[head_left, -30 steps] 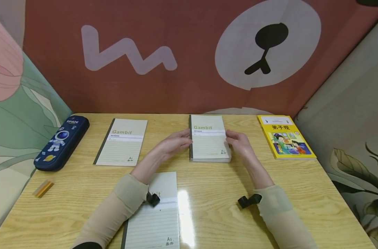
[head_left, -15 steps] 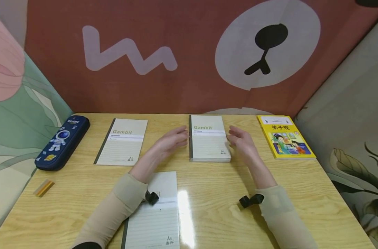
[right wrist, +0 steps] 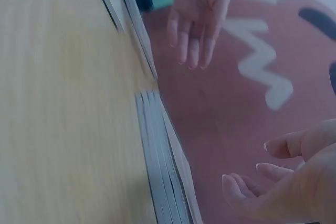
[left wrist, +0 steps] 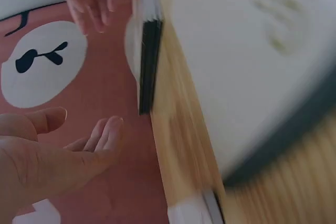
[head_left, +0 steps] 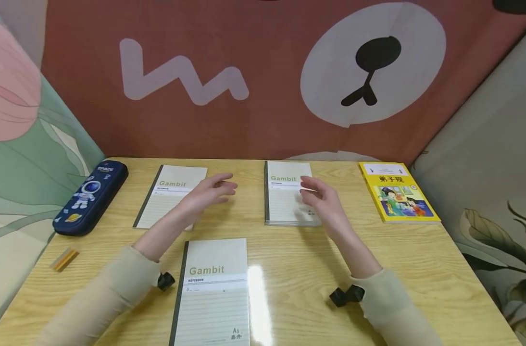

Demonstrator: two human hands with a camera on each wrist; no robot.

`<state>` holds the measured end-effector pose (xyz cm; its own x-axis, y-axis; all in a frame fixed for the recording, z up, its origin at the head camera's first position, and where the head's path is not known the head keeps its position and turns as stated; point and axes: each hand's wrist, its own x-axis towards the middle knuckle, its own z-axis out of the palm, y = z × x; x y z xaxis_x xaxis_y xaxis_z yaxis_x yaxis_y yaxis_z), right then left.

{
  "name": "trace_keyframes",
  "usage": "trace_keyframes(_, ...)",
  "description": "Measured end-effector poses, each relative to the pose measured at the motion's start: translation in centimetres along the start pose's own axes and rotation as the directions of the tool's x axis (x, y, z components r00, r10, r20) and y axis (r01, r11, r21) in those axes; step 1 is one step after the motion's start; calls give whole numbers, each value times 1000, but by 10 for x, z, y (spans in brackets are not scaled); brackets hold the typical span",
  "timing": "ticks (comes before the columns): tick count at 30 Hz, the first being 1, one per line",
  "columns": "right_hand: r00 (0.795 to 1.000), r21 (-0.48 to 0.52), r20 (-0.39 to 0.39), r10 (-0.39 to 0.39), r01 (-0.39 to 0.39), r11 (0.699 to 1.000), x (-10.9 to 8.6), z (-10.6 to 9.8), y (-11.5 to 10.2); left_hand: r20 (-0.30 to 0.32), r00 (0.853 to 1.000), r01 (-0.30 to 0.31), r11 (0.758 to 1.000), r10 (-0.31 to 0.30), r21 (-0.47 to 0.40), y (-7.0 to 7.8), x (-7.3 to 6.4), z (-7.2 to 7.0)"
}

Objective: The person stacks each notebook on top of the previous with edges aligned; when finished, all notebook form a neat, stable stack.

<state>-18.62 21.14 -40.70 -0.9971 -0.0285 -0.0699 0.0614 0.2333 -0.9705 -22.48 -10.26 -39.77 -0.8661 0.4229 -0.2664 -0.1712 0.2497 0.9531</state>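
A neat stack of Gambit notebooks (head_left: 284, 207) lies at the back middle of the table, dark spines to the left. Over its right edge hovers my right hand (head_left: 328, 204), fingers relaxed and holding nothing. My left hand (head_left: 204, 196) is in the air with its fingers loosely extended, partly covering a single notebook (head_left: 156, 209) at the back left. Another notebook (head_left: 213, 307) lies near the front, its cover fully readable. In the right wrist view the stack's page edges (right wrist: 160, 156) show several layers, apart from the right hand (right wrist: 289, 182).
A navy pencil case (head_left: 90, 198) with an astronaut stands at the table's left edge, a small striped eraser-like piece (head_left: 64, 259) in front of it. A yellow picture book (head_left: 399, 192) lies at the back right. A printed curtain (head_left: 271, 129) borders the back edge.
Both hands have let go of the stack's sides. The left hand has moved left toward the single notebook, uncovering the front one. The right hand has shifted slightly left over the stack.
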Motion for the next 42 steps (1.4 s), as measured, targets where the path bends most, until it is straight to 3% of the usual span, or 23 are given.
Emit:
trace_keyframes(6,994,16,107,7,-9,1000,-25,30,-1,-15,999,33,986,-31,163,-10,-36,-18)
trace_keyframes(13,962,29,261,75,-86,996,-66,73,4,-86,991,129,937,-106,324,-26,-81,-32)
trace_keyframes(17,931,72,344,126,-160,984,-88,93,5,-122,974,224,907,-192,356,-41,-100,-37)
trace_keyframes(21,911,98,378,168,-220,971,-103,104,-2,-131,945,325,888,-299,326,-53,-114,-36)
trace_keyframes(24,900,104,397,180,-239,965,-112,107,-8,-127,926,378,889,-356,259,-58,-121,-31)
trace_keyframes(27,887,129,424,185,-261,957,-118,111,-12,-119,921,389,899,-372,202,-59,-124,-24)
trace_keyframes(30,880,164,435,191,-286,944,-121,114,-13,-121,924,380,904,-362,196,-58,-125,-16)
trace_keyframes(34,887,203,412,207,-311,929,-120,116,-12,-137,929,368,902,-345,227,-57,-124,-9)
trace_keyframes(37,888,225,397,232,-339,913,-118,115,-10,-140,932,360,899,-334,250,-57,-122,-8)
trace_keyframes(42,871,264,420,255,-386,884,-113,111,-7,-134,938,344,891,-318,296,-58,-120,-10)
